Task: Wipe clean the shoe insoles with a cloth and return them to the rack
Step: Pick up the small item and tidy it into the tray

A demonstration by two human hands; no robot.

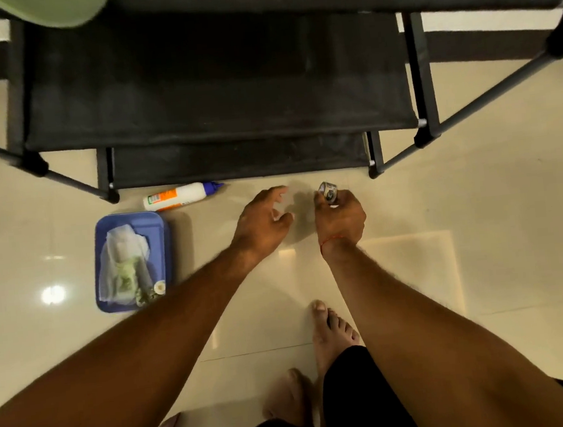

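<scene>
Head view, near to far: bare right hand (340, 214) grips a small round patterned object (328, 193), left hand (262, 220) fingers spread wide, empty. At ten o'clock, white cloth (124, 259) lies in a blue plastic tray (103, 230). No insoles visible; black fabric rack (215, 109) beyond. Judged preparatory; next, fetch cloth.

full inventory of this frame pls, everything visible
black fabric-shelf shoe rack: 1, black, top half, standing on floor
pale green rounded object: 1, top left corner, partly cut off
white glue-style bottle with blue cap: 1, lying on floor in front of rack
blue plastic tray: 1, floor, left
white crumpled cloth: 1, inside tray, with small greenish bits near it
small shiny round tin: 1, held in right hand
cream glossy tiled floor: throughout
left hand: empty, fingers spread
right hand: closed on tin, red thread at wrist
bare feet: 2, bottom centre
</scene>
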